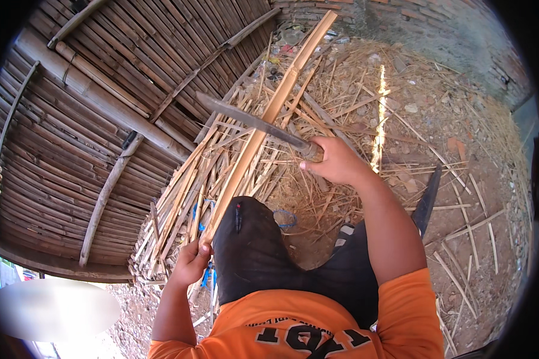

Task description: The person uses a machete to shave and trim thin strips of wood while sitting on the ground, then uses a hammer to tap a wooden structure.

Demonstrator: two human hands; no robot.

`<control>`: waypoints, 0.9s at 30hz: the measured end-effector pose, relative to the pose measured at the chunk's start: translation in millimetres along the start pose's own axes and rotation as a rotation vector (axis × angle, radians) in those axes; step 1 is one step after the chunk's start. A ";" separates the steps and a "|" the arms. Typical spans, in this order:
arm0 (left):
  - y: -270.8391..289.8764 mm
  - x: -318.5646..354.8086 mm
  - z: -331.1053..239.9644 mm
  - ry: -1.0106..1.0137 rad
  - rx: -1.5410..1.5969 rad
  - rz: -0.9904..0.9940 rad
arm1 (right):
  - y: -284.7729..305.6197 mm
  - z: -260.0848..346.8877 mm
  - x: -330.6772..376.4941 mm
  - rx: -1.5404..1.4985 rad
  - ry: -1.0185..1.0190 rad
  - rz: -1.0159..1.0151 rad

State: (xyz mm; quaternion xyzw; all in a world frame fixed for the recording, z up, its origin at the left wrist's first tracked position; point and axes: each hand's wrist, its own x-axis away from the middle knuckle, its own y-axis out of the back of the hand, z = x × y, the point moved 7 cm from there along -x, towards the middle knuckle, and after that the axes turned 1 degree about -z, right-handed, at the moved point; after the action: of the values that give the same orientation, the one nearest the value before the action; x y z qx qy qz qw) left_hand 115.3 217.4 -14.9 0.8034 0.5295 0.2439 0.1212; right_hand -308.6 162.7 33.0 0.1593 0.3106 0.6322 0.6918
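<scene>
My left hand grips the near end of a long split bamboo strip, which slants up and away past my left knee. Closed around the handle of a long knife, my right hand is right of the strip. The blade points to the left and crosses over the strip near its middle. Whether the edge touches the bamboo cannot be made out. The strip's inner face looks pale and hollowed.
A pile of split bamboo strips lies beyond and left of my legs. A bamboo slat wall stands at the left, a brick wall at the back. Another dark blade is right of my leg. Loose strips litter the dirt floor.
</scene>
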 end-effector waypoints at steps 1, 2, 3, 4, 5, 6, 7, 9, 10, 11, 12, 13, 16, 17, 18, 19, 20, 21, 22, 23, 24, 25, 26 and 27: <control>3.9 5.0 7.4 0.047 0.006 0.022 | 12.6 -5.6 -2.1 0.045 -0.080 -0.047; 4.3 9.1 10.4 0.050 -0.009 0.007 | 27.4 -10.3 -2.8 0.090 -0.160 -0.094; 1.3 11.5 5.0 0.046 -0.024 0.000 | 40.2 -13.3 -1.1 0.140 -0.244 -0.150; -1.7 12.6 1.1 0.042 -0.039 -0.008 | 39.3 -6.9 -0.3 0.201 -0.161 -0.168; -6.0 11.4 0.6 0.056 -0.008 0.009 | 33.7 0.1 2.7 0.262 -0.078 -0.187; -10.0 9.9 -2.9 0.071 0.007 0.006 | 26.0 8.3 5.8 0.318 0.009 -0.204; -16.4 5.3 -8.8 0.081 0.023 0.009 | 12.7 13.6 8.0 0.333 0.055 -0.141; -21.4 2.4 -14.3 0.096 0.019 -0.004 | -22.0 28.3 10.3 0.359 0.150 -0.011; -22.0 0.3 -15.7 0.095 0.001 -0.018 | -33.6 42.6 13.4 0.389 0.249 -0.007; -22.5 -1.5 -17.4 0.094 -0.017 -0.032 | -45.1 56.5 17.5 0.420 0.347 -0.003; -20.8 -1.4 -22.0 0.062 -0.083 -0.058 | -50.5 64.3 21.4 0.448 0.442 0.004; -17.2 -0.2 -26.9 0.031 -0.150 -0.084 | -43.7 60.8 20.2 0.462 0.428 -0.037; -2.4 5.0 -30.0 -0.058 -0.332 -0.151 | -12.0 39.0 10.6 0.463 0.286 -0.139; 1.8 10.1 -34.0 -0.070 -0.394 -0.166 | 5.0 23.4 5.8 0.443 0.170 -0.158; 4.4 14.3 -35.6 -0.082 -0.453 -0.183 | 19.7 9.1 3.3 0.423 0.057 -0.174; 6.5 17.3 -31.1 -0.061 -0.444 -0.187 | 23.6 1.0 0.2 0.431 -0.002 -0.161; 6.1 16.7 -29.8 -0.052 -0.414 -0.194 | 22.1 -1.0 -0.4 0.436 -0.005 -0.146; 5.5 17.7 -26.8 -0.037 -0.381 -0.202 | 15.9 7.4 1.7 0.440 -0.006 -0.124; 3.9 19.0 -23.0 -0.021 -0.350 -0.206 | 8.7 13.7 4.8 0.444 -0.012 -0.103; 6.5 13.2 -6.7 -0.026 -0.406 -0.205 | -4.4 14.5 3.5 0.410 -0.034 -0.068; 3.1 10.5 -8.9 -0.031 -0.394 -0.206 | -19.6 21.5 6.1 0.384 0.045 -0.054; -2.4 7.1 -14.0 -0.035 -0.383 -0.205 | -34.8 28.5 10.2 0.358 0.123 -0.039; -6.8 4.6 -20.1 -0.039 -0.372 -0.204 | -46.2 35.7 14.3 0.330 0.201 -0.023; -8.1 4.9 -26.7 -0.008 -0.348 -0.210 | -53.5 43.5 17.8 0.361 0.238 0.028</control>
State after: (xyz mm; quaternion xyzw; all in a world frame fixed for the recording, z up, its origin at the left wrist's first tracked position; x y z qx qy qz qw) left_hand 96.5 223.5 5.4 0.7118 0.5597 0.3145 0.2849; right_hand -239.5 179.5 29.0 0.2092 0.4960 0.5900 0.6018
